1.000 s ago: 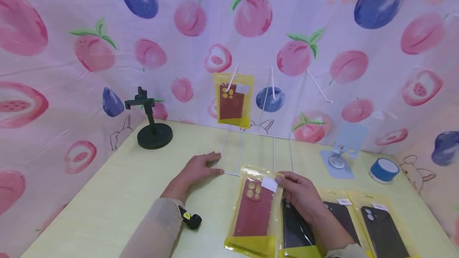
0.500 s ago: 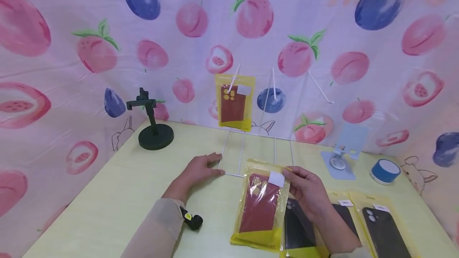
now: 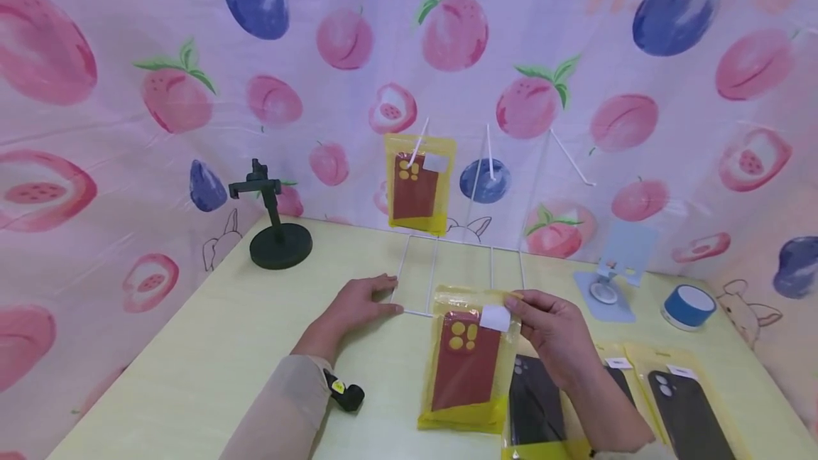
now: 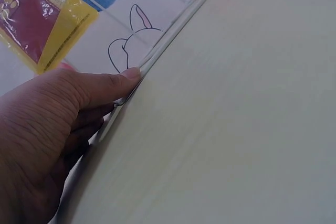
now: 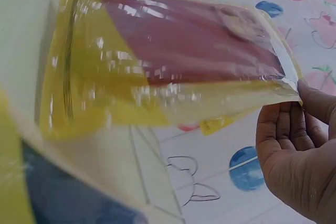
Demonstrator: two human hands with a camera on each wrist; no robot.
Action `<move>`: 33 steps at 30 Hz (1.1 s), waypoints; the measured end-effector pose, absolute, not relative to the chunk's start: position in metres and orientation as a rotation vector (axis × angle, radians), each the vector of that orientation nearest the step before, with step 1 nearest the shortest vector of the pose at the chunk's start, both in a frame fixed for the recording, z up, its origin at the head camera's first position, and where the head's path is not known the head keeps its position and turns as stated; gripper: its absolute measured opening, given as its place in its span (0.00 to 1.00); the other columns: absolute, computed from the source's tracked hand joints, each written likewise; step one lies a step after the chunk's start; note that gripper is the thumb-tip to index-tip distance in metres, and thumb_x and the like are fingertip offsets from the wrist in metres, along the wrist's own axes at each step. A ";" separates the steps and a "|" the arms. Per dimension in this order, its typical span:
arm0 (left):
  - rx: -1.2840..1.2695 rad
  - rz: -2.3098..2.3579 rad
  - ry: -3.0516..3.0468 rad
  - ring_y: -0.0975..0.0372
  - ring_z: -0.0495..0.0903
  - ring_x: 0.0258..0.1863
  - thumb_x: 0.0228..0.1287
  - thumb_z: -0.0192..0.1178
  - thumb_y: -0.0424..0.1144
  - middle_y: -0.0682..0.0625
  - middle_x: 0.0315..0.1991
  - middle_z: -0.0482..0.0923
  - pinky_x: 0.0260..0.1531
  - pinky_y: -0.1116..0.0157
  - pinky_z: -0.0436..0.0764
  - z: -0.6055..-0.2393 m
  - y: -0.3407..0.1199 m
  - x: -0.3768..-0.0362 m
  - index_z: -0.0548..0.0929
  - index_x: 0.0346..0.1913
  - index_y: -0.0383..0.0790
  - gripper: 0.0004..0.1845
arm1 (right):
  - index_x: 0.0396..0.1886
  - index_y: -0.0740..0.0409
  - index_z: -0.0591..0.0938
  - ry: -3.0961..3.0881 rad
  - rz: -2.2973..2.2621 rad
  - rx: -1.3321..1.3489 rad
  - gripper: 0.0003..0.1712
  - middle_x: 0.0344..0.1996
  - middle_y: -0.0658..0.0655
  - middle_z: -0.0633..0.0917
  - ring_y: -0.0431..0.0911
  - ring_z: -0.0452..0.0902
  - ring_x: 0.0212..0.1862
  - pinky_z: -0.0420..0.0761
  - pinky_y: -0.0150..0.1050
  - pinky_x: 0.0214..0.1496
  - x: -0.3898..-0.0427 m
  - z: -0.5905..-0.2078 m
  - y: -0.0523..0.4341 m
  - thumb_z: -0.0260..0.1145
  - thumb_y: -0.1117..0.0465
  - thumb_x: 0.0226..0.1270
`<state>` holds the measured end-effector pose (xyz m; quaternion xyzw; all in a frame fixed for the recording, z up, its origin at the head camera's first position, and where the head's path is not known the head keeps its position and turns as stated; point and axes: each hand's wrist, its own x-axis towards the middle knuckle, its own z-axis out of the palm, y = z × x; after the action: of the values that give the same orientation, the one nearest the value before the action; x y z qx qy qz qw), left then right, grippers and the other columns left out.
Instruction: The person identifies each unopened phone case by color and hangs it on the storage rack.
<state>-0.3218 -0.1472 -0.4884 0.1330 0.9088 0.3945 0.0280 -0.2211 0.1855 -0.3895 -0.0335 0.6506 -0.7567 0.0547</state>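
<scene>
Centrally, white wire rack (image 3: 460,261): its base corner lies under the left hand (image 3: 355,306), fingers flat and relaxed on the wire. Red case packet (image 3: 469,360) hangs left of the right hand (image 3: 554,332), top corner pinched, apparently between thumb and curled fingers (image 5: 287,129).

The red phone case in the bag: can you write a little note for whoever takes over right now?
Right hand pinches the top corner of the red case packet, lifted off the table.
Left hand lies flat, pressing the white wire rack base.
Done: one red packet hangs on the rack's left hook.
Left: the held packet is not hung; the other two hooks are bare, and dark case packets lie on the table.
</scene>
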 end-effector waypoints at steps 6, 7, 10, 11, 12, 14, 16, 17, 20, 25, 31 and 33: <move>0.438 1.231 2.811 0.55 0.65 0.73 0.60 0.72 0.51 0.53 0.70 0.73 0.73 0.53 0.62 -0.490 -0.147 -0.323 0.78 0.68 0.48 0.33 | 0.39 0.56 0.89 2.013 -2.309 -0.245 0.06 0.36 0.49 0.87 0.43 0.82 0.38 0.84 0.33 0.44 -0.224 -0.369 0.184 0.69 0.60 0.70; 0.441 1.235 2.811 0.55 0.66 0.73 0.60 0.72 0.51 0.53 0.69 0.73 0.73 0.53 0.62 -0.490 -0.147 -0.323 0.79 0.68 0.48 0.33 | 0.39 0.56 0.89 2.016 -2.309 -0.268 0.05 0.35 0.49 0.86 0.42 0.81 0.37 0.83 0.33 0.43 -0.225 -0.366 0.183 0.69 0.61 0.70; 0.444 1.248 2.808 0.55 0.66 0.72 0.59 0.72 0.51 0.53 0.69 0.73 0.72 0.52 0.62 -0.491 -0.148 -0.324 0.79 0.67 0.48 0.32 | 0.40 0.57 0.89 2.063 -2.282 -0.333 0.05 0.35 0.49 0.86 0.43 0.79 0.36 0.82 0.32 0.42 -0.227 -0.356 0.182 0.68 0.61 0.70; 0.442 1.252 2.807 0.55 0.66 0.72 0.59 0.72 0.51 0.53 0.69 0.73 0.73 0.53 0.62 -0.492 -0.148 -0.324 0.79 0.67 0.48 0.32 | 0.40 0.57 0.89 2.081 -2.273 -0.353 0.06 0.35 0.49 0.86 0.43 0.79 0.36 0.82 0.32 0.43 -0.228 -0.353 0.181 0.68 0.61 0.70; 0.439 1.254 2.805 0.55 0.66 0.72 0.59 0.73 0.51 0.53 0.69 0.73 0.73 0.53 0.62 -0.492 -0.148 -0.325 0.79 0.67 0.48 0.33 | 0.41 0.57 0.88 2.094 -2.268 -0.374 0.06 0.36 0.50 0.85 0.43 0.78 0.37 0.82 0.32 0.43 -0.229 -0.350 0.180 0.68 0.61 0.70; 0.431 1.262 2.799 0.56 0.66 0.72 0.59 0.73 0.51 0.53 0.69 0.73 0.73 0.53 0.62 -0.493 -0.148 -0.325 0.79 0.67 0.49 0.32 | 0.42 0.57 0.87 2.100 -2.277 -0.417 0.06 0.37 0.50 0.84 0.43 0.78 0.39 0.83 0.32 0.46 -0.230 -0.343 0.178 0.67 0.61 0.71; 0.420 1.268 2.790 0.56 0.66 0.73 0.59 0.72 0.51 0.53 0.69 0.73 0.73 0.53 0.62 -0.493 -0.147 -0.324 0.79 0.67 0.49 0.32 | 0.42 0.57 0.85 2.092 -2.296 -0.469 0.05 0.39 0.51 0.83 0.42 0.78 0.41 0.83 0.32 0.47 -0.232 -0.338 0.175 0.66 0.62 0.72; 0.414 1.273 2.785 0.55 0.66 0.73 0.59 0.72 0.50 0.53 0.69 0.73 0.73 0.52 0.62 -0.492 -0.147 -0.324 0.79 0.67 0.49 0.32 | 0.42 0.57 0.84 2.091 -2.303 -0.495 0.04 0.39 0.51 0.83 0.42 0.79 0.42 0.83 0.32 0.47 -0.233 -0.335 0.173 0.65 0.62 0.73; 0.405 1.277 2.773 0.55 0.65 0.73 0.60 0.72 0.50 0.53 0.70 0.72 0.73 0.51 0.62 -0.489 -0.146 -0.323 0.78 0.68 0.48 0.32 | 0.43 0.57 0.83 2.135 -2.308 -0.570 0.04 0.39 0.52 0.83 0.42 0.79 0.42 0.83 0.32 0.45 -0.236 -0.327 0.167 0.64 0.63 0.74; 0.372 1.263 2.771 0.54 0.65 0.73 0.60 0.72 0.51 0.53 0.71 0.71 0.72 0.50 0.62 -0.487 -0.146 -0.323 0.78 0.68 0.50 0.33 | 0.45 0.62 0.82 2.330 -2.223 -0.686 0.08 0.40 0.52 0.88 0.44 0.82 0.42 0.84 0.33 0.46 -0.243 -0.315 0.158 0.66 0.62 0.73; 0.326 1.250 2.760 0.55 0.64 0.74 0.60 0.71 0.52 0.54 0.71 0.70 0.72 0.49 0.62 -0.487 -0.145 -0.322 0.77 0.69 0.52 0.33 | 0.45 0.64 0.82 2.443 -2.188 -0.719 0.10 0.37 0.51 0.89 0.45 0.83 0.39 0.84 0.33 0.44 -0.249 -0.309 0.149 0.67 0.61 0.71; 0.319 1.246 2.764 0.55 0.64 0.74 0.60 0.71 0.53 0.54 0.71 0.71 0.72 0.49 0.63 -0.487 -0.145 -0.322 0.77 0.69 0.53 0.33 | 0.45 0.63 0.83 2.475 -2.185 -0.705 0.11 0.36 0.52 0.88 0.46 0.82 0.37 0.84 0.32 0.42 -0.250 -0.307 0.146 0.68 0.59 0.71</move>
<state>-0.3224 -0.1453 -0.4873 0.1046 0.9056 0.4084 0.0465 -0.2499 0.1464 -0.3069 -0.2075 0.7281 -0.6428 -0.1168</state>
